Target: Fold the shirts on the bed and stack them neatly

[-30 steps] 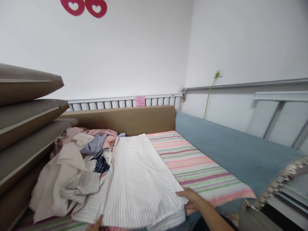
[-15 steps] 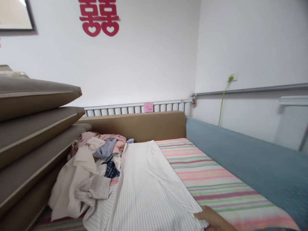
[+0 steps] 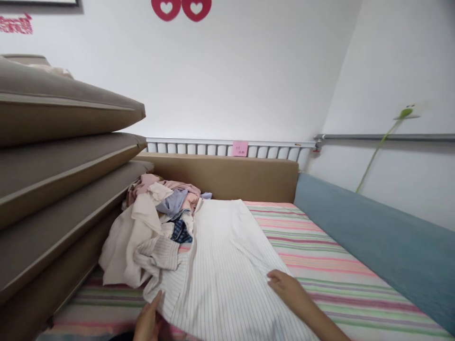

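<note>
A white garment with thin dark stripes [image 3: 220, 265] lies spread flat on the striped bedsheet [image 3: 313, 246]. My right hand [image 3: 286, 289] rests palm down on the garment's right side, fingers apart. My left hand [image 3: 149, 319] sits at the bottom edge of the view, touching the garment's near left corner; whether it pinches the cloth is not visible. A heap of loose clothes [image 3: 152, 227] in cream, pink, grey-blue and checked blue lies just left of the garment.
Three brown cushions [image 3: 64, 156] are stacked along the left. A brown cushion [image 3: 227, 177] stands at the back before a white rail. A blue padded side [image 3: 369, 241] runs along the right. A green cable [image 3: 377, 151] hangs from a wall socket.
The view has swung left. My right hand has slid inward from the garment's right edge onto the cloth. My left hand is back in view at the near left corner.
</note>
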`<state>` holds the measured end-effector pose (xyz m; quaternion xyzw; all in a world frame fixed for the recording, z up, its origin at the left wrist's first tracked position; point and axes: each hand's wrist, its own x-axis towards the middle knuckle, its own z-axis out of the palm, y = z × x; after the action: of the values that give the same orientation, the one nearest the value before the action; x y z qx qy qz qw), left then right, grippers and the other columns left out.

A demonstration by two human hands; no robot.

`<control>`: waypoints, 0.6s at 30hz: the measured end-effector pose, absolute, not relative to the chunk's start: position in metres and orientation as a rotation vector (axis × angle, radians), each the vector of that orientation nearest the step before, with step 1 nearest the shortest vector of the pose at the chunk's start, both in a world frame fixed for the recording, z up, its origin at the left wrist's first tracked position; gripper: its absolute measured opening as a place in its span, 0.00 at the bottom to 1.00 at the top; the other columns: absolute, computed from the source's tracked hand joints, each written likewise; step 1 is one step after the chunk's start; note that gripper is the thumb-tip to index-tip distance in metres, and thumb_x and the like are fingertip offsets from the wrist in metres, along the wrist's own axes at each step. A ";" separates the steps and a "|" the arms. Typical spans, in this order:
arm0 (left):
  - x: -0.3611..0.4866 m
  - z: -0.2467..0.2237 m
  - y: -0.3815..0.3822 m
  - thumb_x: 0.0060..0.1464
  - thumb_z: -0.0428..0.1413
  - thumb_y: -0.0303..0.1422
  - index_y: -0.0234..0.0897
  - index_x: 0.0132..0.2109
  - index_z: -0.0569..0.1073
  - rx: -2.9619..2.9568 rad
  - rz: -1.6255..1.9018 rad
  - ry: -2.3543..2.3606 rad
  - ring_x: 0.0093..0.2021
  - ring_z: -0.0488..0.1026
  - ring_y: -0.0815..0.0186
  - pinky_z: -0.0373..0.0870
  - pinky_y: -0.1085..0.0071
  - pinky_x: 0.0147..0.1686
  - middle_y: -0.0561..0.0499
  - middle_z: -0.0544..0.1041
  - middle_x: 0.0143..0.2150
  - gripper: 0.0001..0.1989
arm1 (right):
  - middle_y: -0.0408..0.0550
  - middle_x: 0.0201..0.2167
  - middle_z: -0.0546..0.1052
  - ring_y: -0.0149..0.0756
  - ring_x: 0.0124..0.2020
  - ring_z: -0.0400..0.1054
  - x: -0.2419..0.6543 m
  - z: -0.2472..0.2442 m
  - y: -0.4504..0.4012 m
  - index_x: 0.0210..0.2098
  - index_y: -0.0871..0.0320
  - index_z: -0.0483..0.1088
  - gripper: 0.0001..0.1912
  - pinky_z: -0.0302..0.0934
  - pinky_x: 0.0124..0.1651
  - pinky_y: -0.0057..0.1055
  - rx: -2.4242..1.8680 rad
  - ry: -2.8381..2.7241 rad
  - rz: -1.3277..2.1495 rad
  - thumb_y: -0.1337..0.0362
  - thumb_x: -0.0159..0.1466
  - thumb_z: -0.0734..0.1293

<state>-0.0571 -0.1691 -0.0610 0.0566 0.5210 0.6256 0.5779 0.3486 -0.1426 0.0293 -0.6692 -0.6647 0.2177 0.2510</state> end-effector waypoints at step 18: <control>0.006 0.007 -0.133 0.39 0.62 0.44 0.35 0.27 0.68 0.730 1.394 1.165 0.19 0.66 0.68 0.63 0.71 0.24 0.55 0.70 0.16 0.17 | 0.45 0.26 0.74 0.29 0.25 0.69 0.239 -0.004 -0.124 0.33 0.62 0.71 0.08 0.60 0.28 0.24 -1.693 -1.760 1.136 0.69 0.53 0.63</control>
<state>0.0061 -0.1334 0.0075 0.3095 0.4937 0.5910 0.5578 0.2389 -0.1236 -0.0039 -0.6130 -0.6369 0.4113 0.2222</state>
